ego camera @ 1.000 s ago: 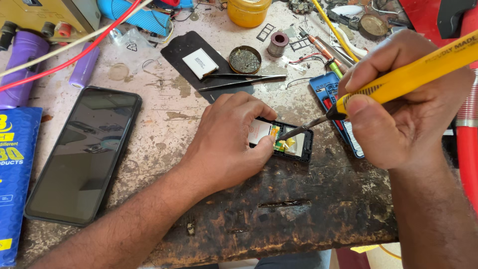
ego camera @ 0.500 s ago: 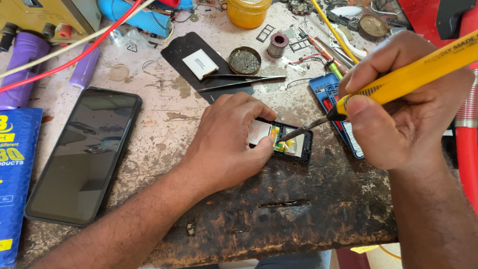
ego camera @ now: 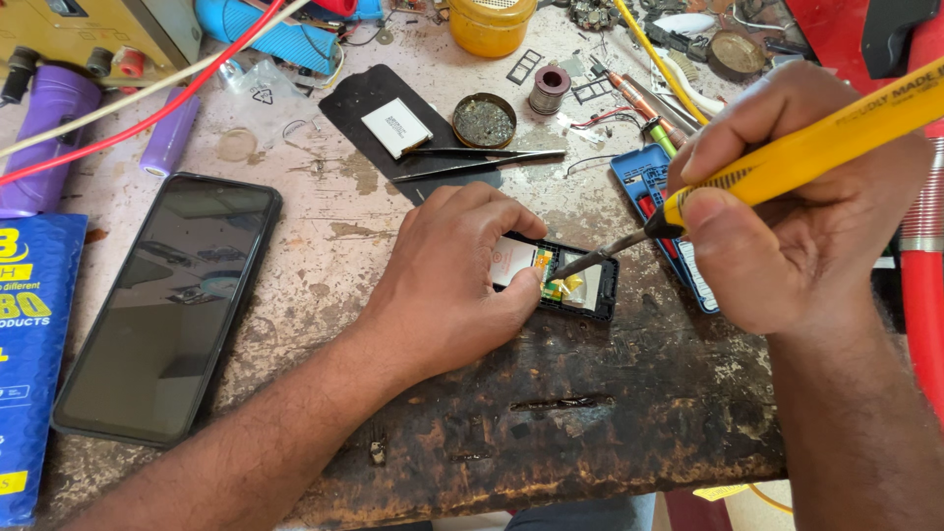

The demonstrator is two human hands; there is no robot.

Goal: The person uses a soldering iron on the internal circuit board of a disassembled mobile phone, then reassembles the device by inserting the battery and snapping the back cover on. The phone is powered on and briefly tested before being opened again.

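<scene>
- Small opened device (ego camera: 575,285): held flat on the desk (ego camera: 324,236) under the left hand (ego camera: 447,285), fingers pressed together on it.
- Yellow soldering iron (ego camera: 787,157): clamped in the right hand (ego camera: 796,206); tip on the board.
- Change since the earlier views: none; contact is sustained.

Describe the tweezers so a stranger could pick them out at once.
Start at the worn workbench and find the black mat near its far edge. The tweezers lie along the mat's near side, below a round tin. They alone are thin, dark metal and pointed.
</scene>
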